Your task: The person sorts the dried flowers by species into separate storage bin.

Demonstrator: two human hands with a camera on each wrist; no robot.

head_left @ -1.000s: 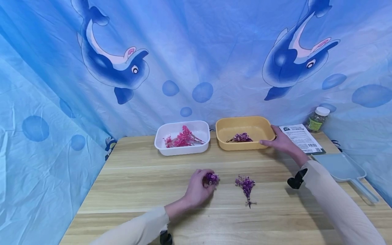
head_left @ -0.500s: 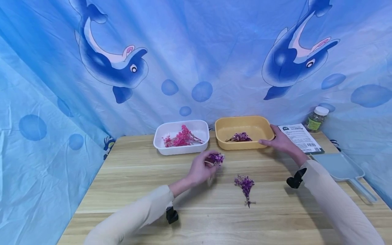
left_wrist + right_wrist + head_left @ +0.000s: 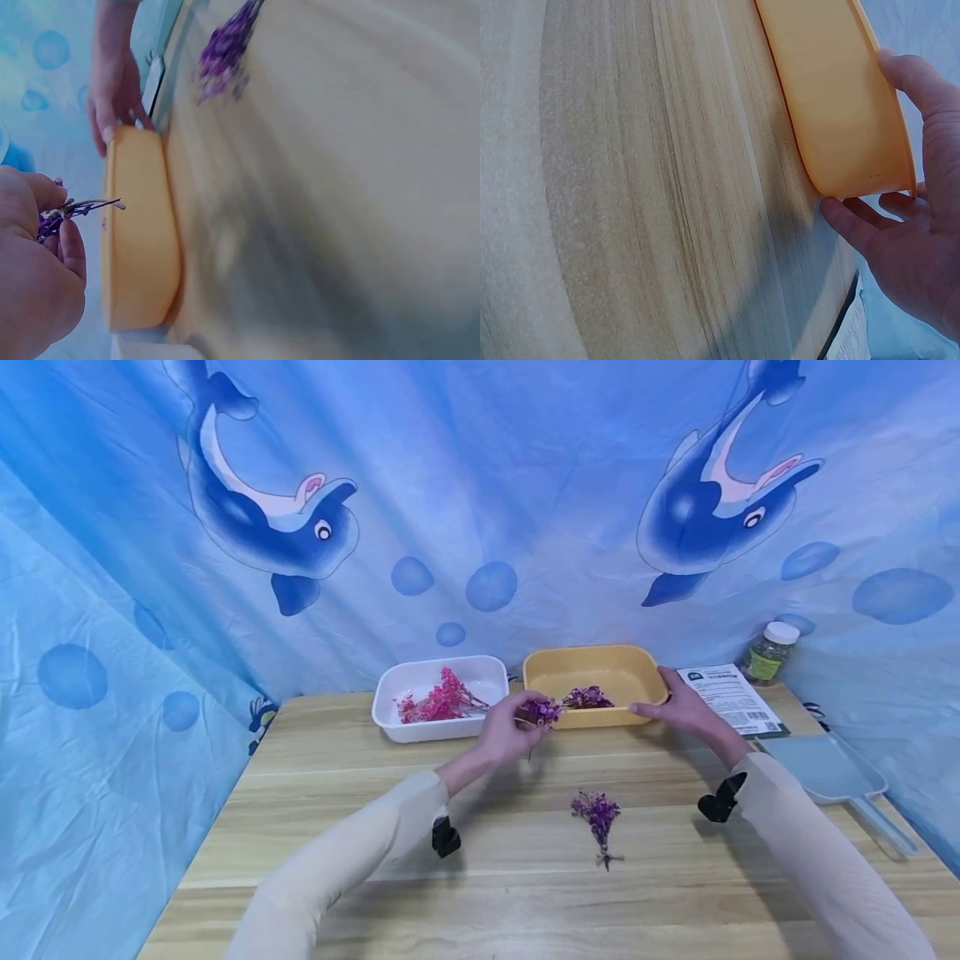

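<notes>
In the head view, my left hand (image 3: 507, 732) pinches a small bunch of purple dried flowers (image 3: 543, 712) at the front left corner of the yellow tray (image 3: 592, 719). The left wrist view shows its thin stems (image 3: 105, 202) poking out between thumb and fingers. My right hand (image 3: 684, 703) grips the tray's right end, thumb on the front rim and fingers at the end wall. Inside the tray lies another purple bunch (image 3: 587, 697). A third purple bunch (image 3: 597, 817), tied at the stems, rests on the wooden table (image 3: 510, 902) nearer to me.
Left of the yellow tray stands a white tray (image 3: 390, 732) holding pink dried flowers (image 3: 442, 697). To the right are a printed sheet (image 3: 729, 700), a jar with a white lid (image 3: 770, 653) and a pale blue dustpan (image 3: 828, 767). A blue dolphin curtain (image 3: 480, 510) hangs behind the table.
My left hand has lifted the purple bunch off the table and carried it forward and slightly right to the yellow tray's edge. My right hand stays on the tray.
</notes>
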